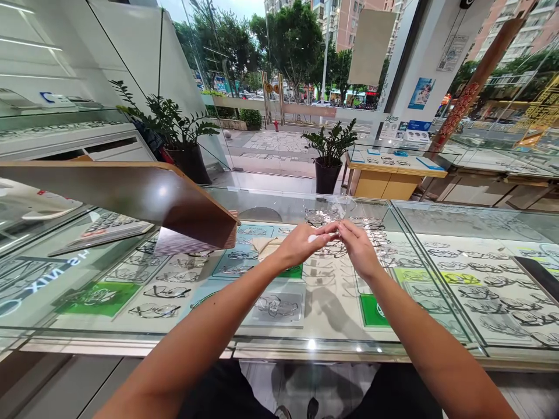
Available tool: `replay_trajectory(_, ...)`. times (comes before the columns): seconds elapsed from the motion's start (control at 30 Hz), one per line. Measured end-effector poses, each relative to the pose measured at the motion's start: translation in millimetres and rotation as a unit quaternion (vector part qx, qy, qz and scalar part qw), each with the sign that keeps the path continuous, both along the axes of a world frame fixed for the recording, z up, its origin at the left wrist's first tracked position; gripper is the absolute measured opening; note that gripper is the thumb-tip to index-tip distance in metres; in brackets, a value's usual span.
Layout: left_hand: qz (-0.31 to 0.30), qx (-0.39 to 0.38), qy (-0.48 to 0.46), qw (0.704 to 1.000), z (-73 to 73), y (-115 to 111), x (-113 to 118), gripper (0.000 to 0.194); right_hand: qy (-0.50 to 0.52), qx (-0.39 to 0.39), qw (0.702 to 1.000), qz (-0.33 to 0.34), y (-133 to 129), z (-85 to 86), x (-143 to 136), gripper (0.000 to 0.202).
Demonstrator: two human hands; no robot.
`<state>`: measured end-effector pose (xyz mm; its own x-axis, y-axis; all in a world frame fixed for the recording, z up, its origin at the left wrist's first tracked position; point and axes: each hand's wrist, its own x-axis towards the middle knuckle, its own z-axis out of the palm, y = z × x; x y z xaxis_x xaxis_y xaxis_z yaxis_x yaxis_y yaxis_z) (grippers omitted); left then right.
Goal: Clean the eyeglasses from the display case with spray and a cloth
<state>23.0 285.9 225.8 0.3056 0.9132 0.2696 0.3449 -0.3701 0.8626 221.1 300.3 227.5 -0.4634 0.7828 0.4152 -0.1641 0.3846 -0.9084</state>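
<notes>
My left hand (301, 243) and my right hand (357, 247) meet above the glass display counter (332, 343), fingertips close together. Something small and white (312, 238) shows at the fingers of my left hand; its shape is mostly hidden. The fingers of both hands are closed, and what lies between the right fingertips is too small to name. A pair of clear eyeglasses (345, 203) appears just beyond the fingertips, though whether the hands touch it cannot be told. Rows of eyeglasses (166, 291) lie under the glass. A beige cloth (263, 247) is left of my left hand.
A brown wooden panel (131, 186) with a mirror-like face juts in from the left. Beyond the counter are potted plants (328, 174) and a wooden display table (379, 183). A dark flat device (539, 276) lies at the right. A calculator-like keypad (105, 230) is at the left.
</notes>
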Motion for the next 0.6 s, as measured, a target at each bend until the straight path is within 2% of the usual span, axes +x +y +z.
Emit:
replay_trajectory(0.37,-0.023,0.036,0.064,0.997,-5.2,3,1,0.071,0.017,-0.016,1.0,0.001,-3,-3.7,-4,0.035)
replay_trajectory(0.53,-0.015,0.016,0.038,0.999,-9.6,9,-5,0.073,-0.001,-0.003,1.0,-0.015,-1,-2.4,-2,0.037)
replay_trajectory(0.6,0.022,0.018,0.006,1.0,-11.3,18,-14,0.071,0.002,0.002,0.999,-0.033,3,-2.7,1,0.037)
